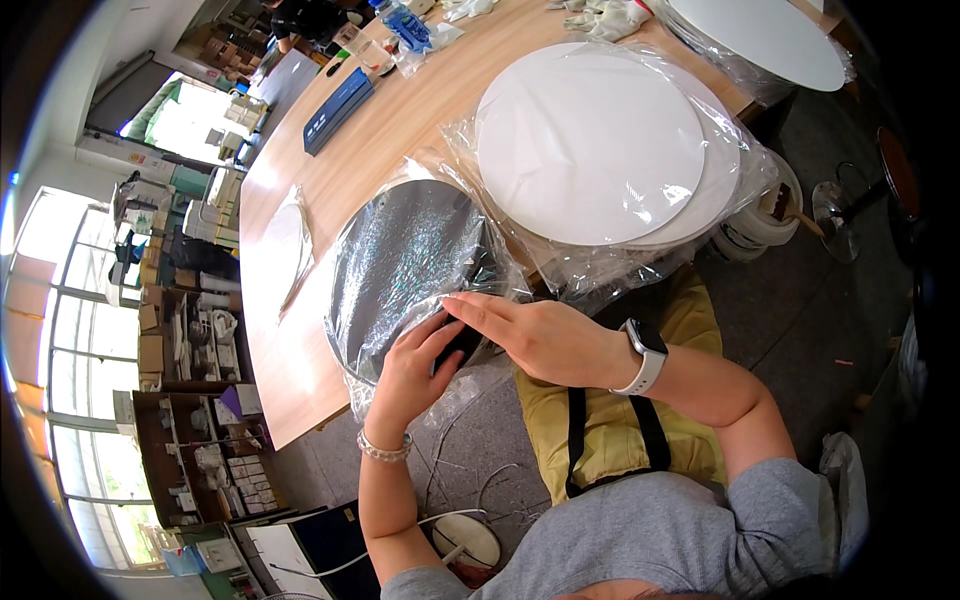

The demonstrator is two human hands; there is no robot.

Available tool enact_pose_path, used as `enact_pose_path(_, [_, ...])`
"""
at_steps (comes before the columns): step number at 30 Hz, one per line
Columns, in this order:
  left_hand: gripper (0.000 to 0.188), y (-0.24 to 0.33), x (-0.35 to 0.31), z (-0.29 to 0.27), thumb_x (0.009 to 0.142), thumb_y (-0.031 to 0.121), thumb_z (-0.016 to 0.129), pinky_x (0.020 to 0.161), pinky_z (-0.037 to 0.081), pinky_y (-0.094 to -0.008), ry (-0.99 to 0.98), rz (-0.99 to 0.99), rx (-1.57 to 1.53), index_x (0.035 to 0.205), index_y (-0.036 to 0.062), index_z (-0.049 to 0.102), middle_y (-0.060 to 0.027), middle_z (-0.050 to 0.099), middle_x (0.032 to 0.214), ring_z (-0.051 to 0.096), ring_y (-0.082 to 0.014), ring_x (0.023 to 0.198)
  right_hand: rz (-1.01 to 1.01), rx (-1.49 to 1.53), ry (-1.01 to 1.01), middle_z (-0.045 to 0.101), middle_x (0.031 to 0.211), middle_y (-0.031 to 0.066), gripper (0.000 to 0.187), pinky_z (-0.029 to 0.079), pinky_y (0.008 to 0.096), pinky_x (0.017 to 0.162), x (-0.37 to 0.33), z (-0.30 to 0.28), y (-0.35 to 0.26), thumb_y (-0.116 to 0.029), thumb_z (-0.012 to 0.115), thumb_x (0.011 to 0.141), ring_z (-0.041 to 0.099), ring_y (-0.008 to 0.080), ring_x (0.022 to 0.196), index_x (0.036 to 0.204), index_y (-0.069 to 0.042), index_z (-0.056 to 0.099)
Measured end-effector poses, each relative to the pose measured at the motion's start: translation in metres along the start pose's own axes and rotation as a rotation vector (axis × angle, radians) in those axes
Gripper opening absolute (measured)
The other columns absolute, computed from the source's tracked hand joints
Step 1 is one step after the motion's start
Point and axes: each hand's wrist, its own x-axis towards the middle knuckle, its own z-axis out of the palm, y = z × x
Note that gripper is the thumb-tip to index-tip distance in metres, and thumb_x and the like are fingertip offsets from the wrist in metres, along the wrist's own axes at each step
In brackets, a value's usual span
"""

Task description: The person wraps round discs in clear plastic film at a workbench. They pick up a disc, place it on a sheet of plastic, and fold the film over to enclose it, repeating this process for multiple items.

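Observation:
A dark round disc [400, 250] with a glossy surface lies in a clear plastic bag [428, 400] at the table's near edge. My left hand [405, 375] is closed on the crumpled film at the disc's near side, thumb and fingers bent around the edge. From the right, my right hand [545, 340] reaches across, its fingers pressed together on the same film beside the left fingertips. The fingertips partly overlap, so the exact pinch is hard to see. To the right, large white round discs [590, 140] lie stacked in clear plastic film, overhanging the table's edge.
On the wooden table [420, 130] are a dark blue long box [338, 110], a blue-labelled bottle [402, 25], a flat clear plastic bag [290, 255] and white gloves [608, 18]. A white bucket [760, 225] stands at the right. Shelves [215, 450] line the left; another person is at the far end.

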Motion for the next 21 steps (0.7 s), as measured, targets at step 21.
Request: enact_pose_path(21, [0.031, -0.004, 0.0, 0.0, 0.069, 0.017, 0.078, 0.084, 0.049, -0.0394, -0.034, -0.043, -0.009, 0.095, 0.0059, 0.065, -0.0121, 0.062, 0.11, 0.061, -0.0316, 0.096, 0.008, 0.0, -0.006, 0.048, 0.131, 0.0224, 0.063, 0.056, 0.0353, 0.067, 0.0, 0.001, 0.0, 0.003, 0.048, 0.083, 0.066, 0.0316, 0.084, 0.142, 0.0, 0.026])
